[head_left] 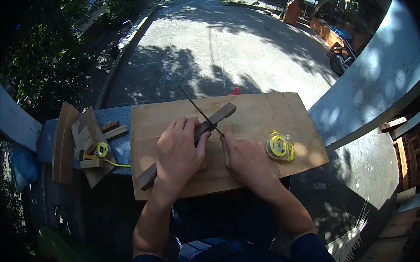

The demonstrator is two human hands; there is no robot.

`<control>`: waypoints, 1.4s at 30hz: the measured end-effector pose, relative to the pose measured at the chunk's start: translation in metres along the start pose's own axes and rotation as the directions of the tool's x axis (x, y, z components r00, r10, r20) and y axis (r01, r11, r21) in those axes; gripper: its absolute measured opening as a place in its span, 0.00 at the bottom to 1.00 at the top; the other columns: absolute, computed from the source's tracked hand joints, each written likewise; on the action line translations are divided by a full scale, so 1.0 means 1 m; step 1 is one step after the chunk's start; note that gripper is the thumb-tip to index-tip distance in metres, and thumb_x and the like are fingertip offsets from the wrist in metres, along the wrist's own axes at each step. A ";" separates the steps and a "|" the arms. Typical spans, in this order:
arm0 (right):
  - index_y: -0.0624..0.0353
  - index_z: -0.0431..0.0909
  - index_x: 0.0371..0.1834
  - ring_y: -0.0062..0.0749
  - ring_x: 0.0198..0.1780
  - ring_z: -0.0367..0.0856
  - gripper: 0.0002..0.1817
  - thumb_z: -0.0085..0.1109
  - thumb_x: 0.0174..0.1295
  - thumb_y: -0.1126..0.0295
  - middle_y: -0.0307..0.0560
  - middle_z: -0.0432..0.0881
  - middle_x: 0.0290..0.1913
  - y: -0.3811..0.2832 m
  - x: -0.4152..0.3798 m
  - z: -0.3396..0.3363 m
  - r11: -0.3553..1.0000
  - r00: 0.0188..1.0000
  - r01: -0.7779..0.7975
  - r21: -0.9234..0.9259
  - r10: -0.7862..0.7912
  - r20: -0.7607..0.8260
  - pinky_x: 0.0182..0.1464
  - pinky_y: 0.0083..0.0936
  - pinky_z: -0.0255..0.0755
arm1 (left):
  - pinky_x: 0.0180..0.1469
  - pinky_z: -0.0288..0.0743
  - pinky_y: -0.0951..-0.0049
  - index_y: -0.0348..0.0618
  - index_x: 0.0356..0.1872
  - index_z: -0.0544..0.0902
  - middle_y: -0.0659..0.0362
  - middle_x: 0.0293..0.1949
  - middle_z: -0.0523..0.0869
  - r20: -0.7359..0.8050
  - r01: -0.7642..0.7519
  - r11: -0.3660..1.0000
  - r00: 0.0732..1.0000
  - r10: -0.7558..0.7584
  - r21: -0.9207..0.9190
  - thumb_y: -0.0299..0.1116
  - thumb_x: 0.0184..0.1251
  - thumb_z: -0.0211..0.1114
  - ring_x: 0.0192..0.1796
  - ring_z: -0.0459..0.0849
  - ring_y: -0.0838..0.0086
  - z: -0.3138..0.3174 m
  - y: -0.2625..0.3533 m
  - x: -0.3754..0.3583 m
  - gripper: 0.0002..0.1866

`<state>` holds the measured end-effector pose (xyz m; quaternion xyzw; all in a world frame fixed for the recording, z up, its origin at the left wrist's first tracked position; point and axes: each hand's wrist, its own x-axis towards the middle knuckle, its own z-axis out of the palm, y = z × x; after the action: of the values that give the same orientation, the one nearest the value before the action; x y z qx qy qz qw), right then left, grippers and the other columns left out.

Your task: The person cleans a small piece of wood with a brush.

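Observation:
My left hand is closed around a dark wooden strip, which lies slantwise over the board. The strip's far end has a stepped, rounded shape. My right hand grips the near end of a thin dark file. Its blade crosses the top of the strip just ahead of my left thumb, pointing away to the upper left. Whether the file has a handle is hidden by my fingers. A pale wooden edge shows beneath my left hand.
Right of my hands sits a yellow tape measure. On the grey stone surface at left lie a curved wooden piece, several offcuts and another yellow tape measure. A pale column rises at right.

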<state>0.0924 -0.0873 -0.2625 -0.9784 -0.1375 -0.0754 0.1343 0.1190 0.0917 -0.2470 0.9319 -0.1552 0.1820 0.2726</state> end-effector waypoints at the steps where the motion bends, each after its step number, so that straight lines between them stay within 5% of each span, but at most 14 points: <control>1: 0.59 0.73 0.45 0.52 0.25 0.88 0.08 0.49 0.78 0.66 0.54 0.85 0.22 -0.001 -0.007 -0.003 1.000 1.000 -0.013 -0.002 0.013 0.020 0.28 0.47 0.76 | 0.51 0.80 0.58 0.40 0.44 0.86 0.54 0.42 0.86 0.008 0.013 1.000 1.000 -0.013 -0.017 0.36 0.68 0.75 0.48 0.87 0.56 -0.001 -0.001 0.000 0.12; 22: 0.58 0.73 0.45 0.52 0.24 0.87 0.11 0.48 0.81 0.63 0.55 0.83 0.20 -0.006 -0.012 -0.006 0.997 0.997 -0.072 0.020 0.072 0.029 0.27 0.47 0.76 | 0.48 0.82 0.59 0.42 0.44 0.88 0.56 0.42 0.88 0.025 -0.027 0.999 0.999 0.029 -0.041 0.36 0.65 0.78 0.46 0.89 0.59 -0.003 -0.002 0.002 0.12; 24: 0.58 0.73 0.45 0.53 0.23 0.86 0.12 0.48 0.82 0.62 0.54 0.83 0.19 -0.009 0.007 0.001 0.999 0.998 -0.034 0.020 0.035 -0.046 0.26 0.47 0.75 | 0.48 0.82 0.59 0.42 0.44 0.88 0.55 0.42 0.88 0.035 -0.018 0.999 0.999 0.019 -0.049 0.37 0.65 0.78 0.45 0.89 0.58 -0.002 -0.006 0.003 0.13; 33: 0.58 0.74 0.47 0.52 0.24 0.87 0.11 0.47 0.82 0.62 0.54 0.84 0.20 -0.007 -0.042 -0.018 0.990 0.982 -0.141 -0.005 0.141 0.124 0.28 0.46 0.77 | 0.48 0.81 0.58 0.40 0.45 0.89 0.53 0.43 0.89 0.074 0.068 0.991 0.995 -0.059 -0.117 0.37 0.67 0.77 0.46 0.89 0.55 -0.005 -0.007 0.005 0.13; 39: 0.57 0.73 0.47 0.51 0.23 0.87 0.11 0.47 0.82 0.62 0.53 0.84 0.20 -0.010 0.007 0.002 0.999 0.998 -0.046 -0.004 0.046 -0.030 0.28 0.47 0.76 | 0.50 0.81 0.58 0.39 0.45 0.89 0.53 0.42 0.89 0.122 0.080 0.990 0.990 -0.066 -0.119 0.38 0.67 0.77 0.46 0.89 0.56 -0.004 -0.007 0.007 0.14; 42: 0.57 0.73 0.48 0.51 0.25 0.88 0.09 0.48 0.80 0.64 0.53 0.85 0.22 -0.005 -0.010 0.001 0.996 0.995 -0.084 -0.012 0.085 0.043 0.28 0.47 0.77 | 0.52 0.81 0.57 0.38 0.45 0.89 0.52 0.43 0.89 0.184 0.151 0.978 0.975 -0.124 -0.145 0.38 0.66 0.77 0.47 0.89 0.55 -0.008 -0.009 0.011 0.14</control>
<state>0.0814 -0.0851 -0.2643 -0.9855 -0.0985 -0.0489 0.1294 0.1304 0.1014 -0.2405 0.9281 -0.1273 0.0677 0.3433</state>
